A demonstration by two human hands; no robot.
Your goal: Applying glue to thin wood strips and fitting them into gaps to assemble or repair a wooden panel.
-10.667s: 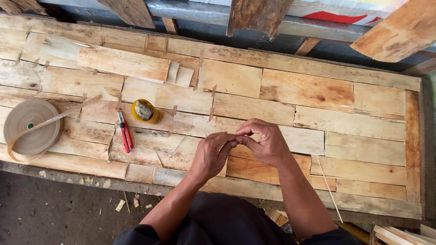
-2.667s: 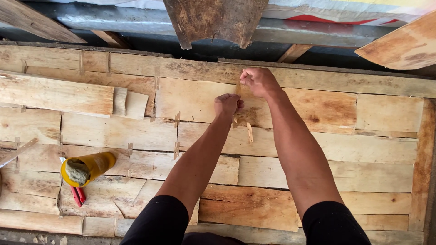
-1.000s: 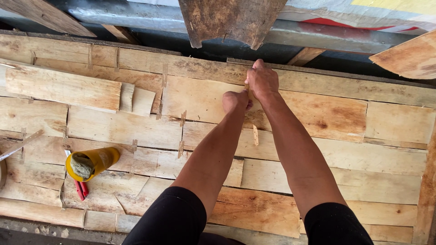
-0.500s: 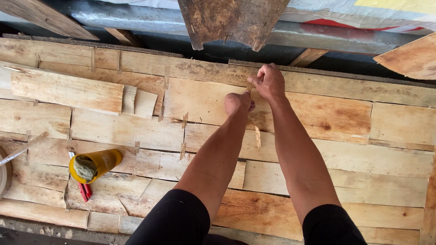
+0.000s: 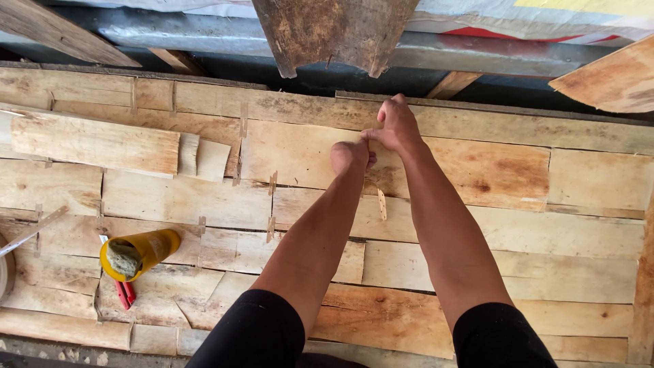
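both arms stretched far out over a sheet of patched veneer (image 5: 477, 170). left hand (image 5: 349, 157) curled into a loose fist, fingertips pressed down on the wood near a seam; anything pinched inside hidden, so cannot tell. right hand (image 5: 395, 126) just beyond and touching the left, fingers bent, thumb and forefinger meeting at the same spot; held object too small to make out. veneer pale to orange-brown, pieced from many strips, short tape tabs (image 5: 381, 204) across the joints. nearer the body, to the left, a yellow cup (image 5: 136, 252) lying tilted over red-handled pliers (image 5: 124, 294). tape roll (image 5: 5, 269) cut off at the left edge.
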